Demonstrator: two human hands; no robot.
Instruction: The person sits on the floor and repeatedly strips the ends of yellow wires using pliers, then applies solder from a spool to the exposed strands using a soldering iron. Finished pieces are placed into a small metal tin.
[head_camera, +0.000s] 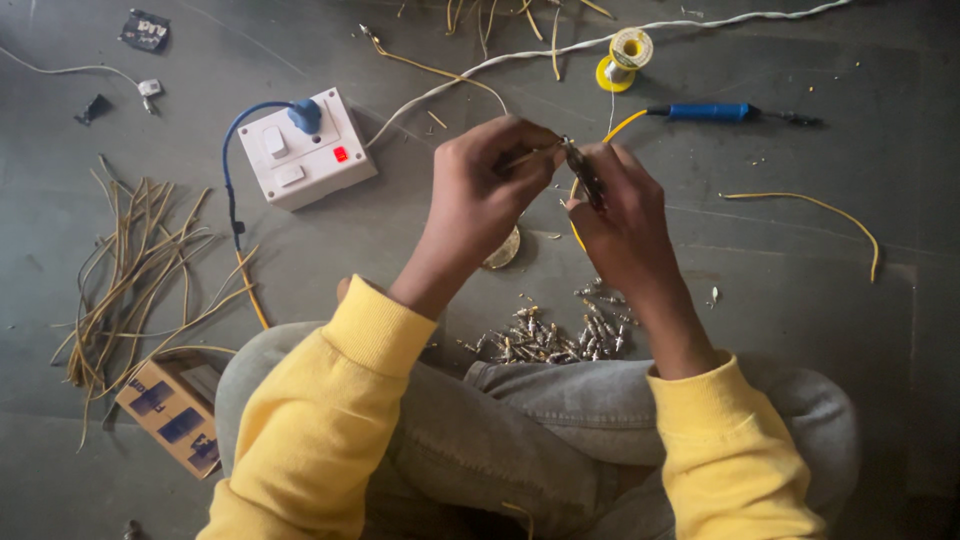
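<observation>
Nearest the camera: yellow sleeves (320, 420) and crossed legs in grey jeans (520, 430), seated on a grey floor (850, 330). Just past the knees, a heap of small metal connectors (555, 335) loose on the floor.

Above that heap, both hands raised and close together. Left hand (485, 190) pinched at the fingertips on the end of a thin yellow wire (580, 205), fingers curled in toward the other hand. Right hand (620, 215) clenched around a small dark metal connector (583, 175), held upright between thumb and fingers, its top meeting the left fingertips. Exact join of wire and connector too small to tell. Partly hidden beneath the left hand, a small round tin (503, 250) on the floor.

Farther out, a white switch box (305, 150) with a red light and a blue plug in it, left of the hands. Beyond the hands, a soldering iron with a blue handle (710, 112) lying flat, and near it a yellow spool of solder (625, 55). Far left, a loose bundle of cut yellow wires (140, 270) spread on the floor, with a small cardboard box (175, 415) beside the left knee. To the right, well apart, one curved yellow wire piece (810, 205).
</observation>
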